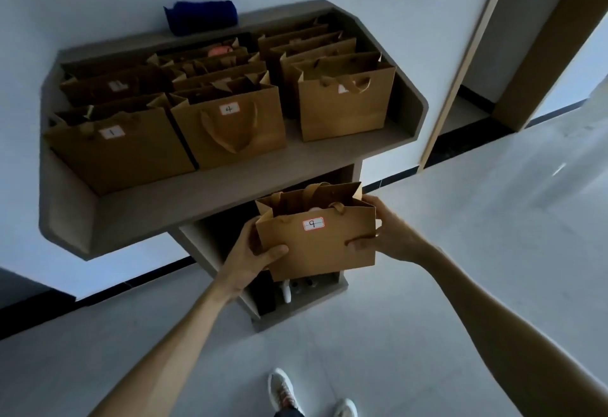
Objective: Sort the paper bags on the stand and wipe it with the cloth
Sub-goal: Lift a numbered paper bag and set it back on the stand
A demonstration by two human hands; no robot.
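Stand (pixel 210 201) against the pale wall, grey, with a raised rim round its top; three rows of brown paper bags stood upright on it.

Left row on the stand: front bag (pixel 121 150) labelled 1; more bags packed behind it, their labels too dim to read; middle row: front bag (pixel 230 127) labelled 4, its handle hanging down the face, several bags behind; right row: front bag (pixel 345 104) with its label partly hidden by the handles, others close behind.

Blue cloth (pixel 201 18) lay bunched on the stand's back edge, behind the middle row, touching no bag.

Below the stand's front edge, before its open lower shelf, a bag labelled 9 (pixel 317 239) was held in the air, upright, apart from the rows above; left hand (pixel 255 252) gripped its left side, thumb curled across the front face; right hand (pixel 391 230) gripped its right side, fingers wrapped round the edge.

Under the stand, on the grey floor, two pale shoes (pixel 312 397) of the person showed.
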